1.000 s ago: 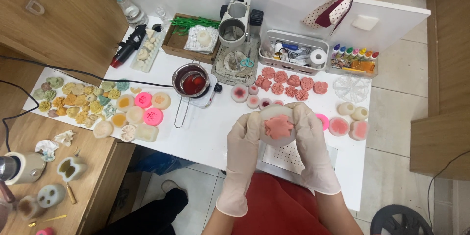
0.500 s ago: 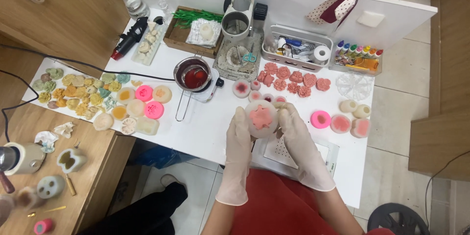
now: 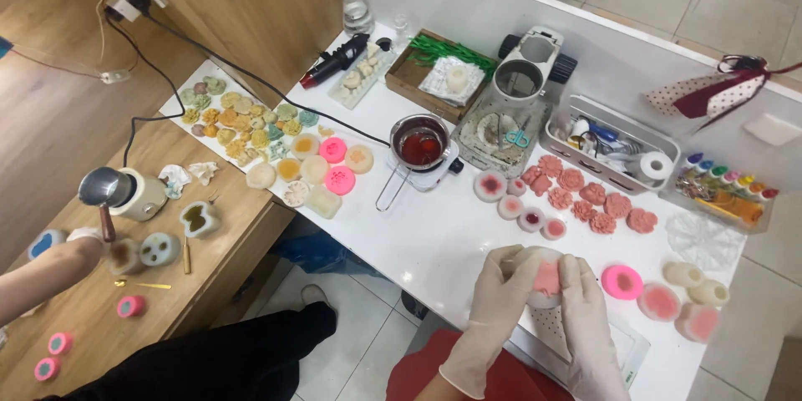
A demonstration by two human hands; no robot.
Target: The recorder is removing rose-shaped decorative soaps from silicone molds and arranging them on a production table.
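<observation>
Both my hands wear pale latex gloves and hold one round white silicone mould point(image 3: 543, 277) with a pink wax flower inside it, above the front edge of the white table point(image 3: 434, 242). My left hand point(image 3: 493, 309) grips the mould's left side. My right hand point(image 3: 585, 326) presses its right side with the thumb on top. A bright pink round mould point(image 3: 622, 281) lies just right of my hands. Several small filled moulds point(image 3: 511, 200) and a group of pink wax flowers point(image 3: 585, 192) sit beyond them.
A small metal pot of red wax point(image 3: 420, 148) stands on a warmer mid-table. Coloured wax pieces point(image 3: 251, 129) cover the left end. A tray of tools and tape point(image 3: 614, 150) and dye bottles point(image 3: 727, 188) sit at the back. Another person's arm point(image 3: 42, 271) reaches over the wooden desk point(image 3: 100, 317) at left.
The view has swung right and tilted, so my hands with the mould now sit lower right in view. Another person's arm has come in at the left by the wooden desk.
</observation>
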